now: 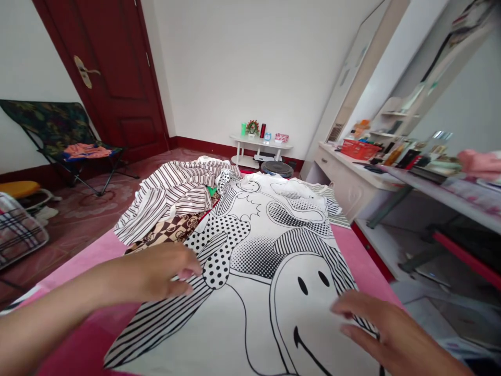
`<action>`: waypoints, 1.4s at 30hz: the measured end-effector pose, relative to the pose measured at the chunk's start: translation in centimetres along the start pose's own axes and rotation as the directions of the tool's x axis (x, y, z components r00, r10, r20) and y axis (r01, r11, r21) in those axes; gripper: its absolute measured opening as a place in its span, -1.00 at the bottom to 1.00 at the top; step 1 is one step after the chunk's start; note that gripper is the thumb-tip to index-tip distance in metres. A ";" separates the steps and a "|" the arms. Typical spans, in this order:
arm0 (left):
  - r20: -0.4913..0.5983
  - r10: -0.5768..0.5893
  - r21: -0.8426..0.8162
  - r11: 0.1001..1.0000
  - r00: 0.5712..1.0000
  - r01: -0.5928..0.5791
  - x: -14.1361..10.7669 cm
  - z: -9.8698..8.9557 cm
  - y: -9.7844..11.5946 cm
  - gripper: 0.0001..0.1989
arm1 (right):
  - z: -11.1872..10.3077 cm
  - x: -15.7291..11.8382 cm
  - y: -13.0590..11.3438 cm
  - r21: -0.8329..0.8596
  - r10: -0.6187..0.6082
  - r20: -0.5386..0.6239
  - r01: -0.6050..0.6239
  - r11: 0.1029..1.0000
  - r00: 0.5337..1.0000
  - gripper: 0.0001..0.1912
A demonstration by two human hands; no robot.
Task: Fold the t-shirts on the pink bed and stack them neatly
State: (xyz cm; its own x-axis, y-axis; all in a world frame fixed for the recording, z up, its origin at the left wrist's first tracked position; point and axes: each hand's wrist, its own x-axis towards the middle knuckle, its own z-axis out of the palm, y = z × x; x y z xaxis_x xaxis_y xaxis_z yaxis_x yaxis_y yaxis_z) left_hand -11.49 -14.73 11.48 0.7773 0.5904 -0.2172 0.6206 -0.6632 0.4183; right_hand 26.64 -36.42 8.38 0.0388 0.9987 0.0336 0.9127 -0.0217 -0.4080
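A white cloth (254, 318) with black stripes, dots and a smiley face lies spread over a pink-covered surface (354, 250). Above its left edge hovers my left hand (168, 271), fingers bent, thumb apart from them, nothing held. My right hand (376, 324) is over the right edge by the smiley face, thumb and fingers parted around no visible thing; it is slightly blurred. Whether either hand touches the cloth I cannot tell. Beyond my left hand, a crumpled striped cloth (172, 185) rests on a brown patterned cloth (168, 232).
A folding chair (50, 125) with an orange cloth stands left, near a red door (113, 68). At the far wall is a small white table (260, 141). On the right, a dressing table (352, 169) carries a red basket (358, 149) and bottles.
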 end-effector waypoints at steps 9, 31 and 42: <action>-0.262 0.120 0.144 0.986 0.958 -0.084 20.3 4.9 4.3 -0.46 | 6.3 18.0 -2.1 -0.165 -0.147 -0.027 0.141 0.976 0.989 -0.41; -0.387 -0.009 0.142 0.987 0.922 0.069 23.8 8.3 -0.4 -0.35 | 7.4 34.3 7.6 -0.407 0.070 -0.034 -0.078 0.910 0.997 -0.36; -0.355 -0.007 0.098 0.994 0.935 0.045 23.8 8.0 -0.4 -0.32 | 8.8 35.1 7.2 -0.413 0.339 -0.164 -0.377 0.829 0.926 -0.29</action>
State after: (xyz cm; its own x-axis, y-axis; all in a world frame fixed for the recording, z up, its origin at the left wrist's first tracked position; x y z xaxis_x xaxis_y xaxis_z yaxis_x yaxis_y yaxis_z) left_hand 7.53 -4.09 -0.92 0.6859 0.7199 0.1066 0.6620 -0.6780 0.3194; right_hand 30.95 -1.07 -1.41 0.4121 0.9101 0.0423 0.9102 -0.4134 0.0262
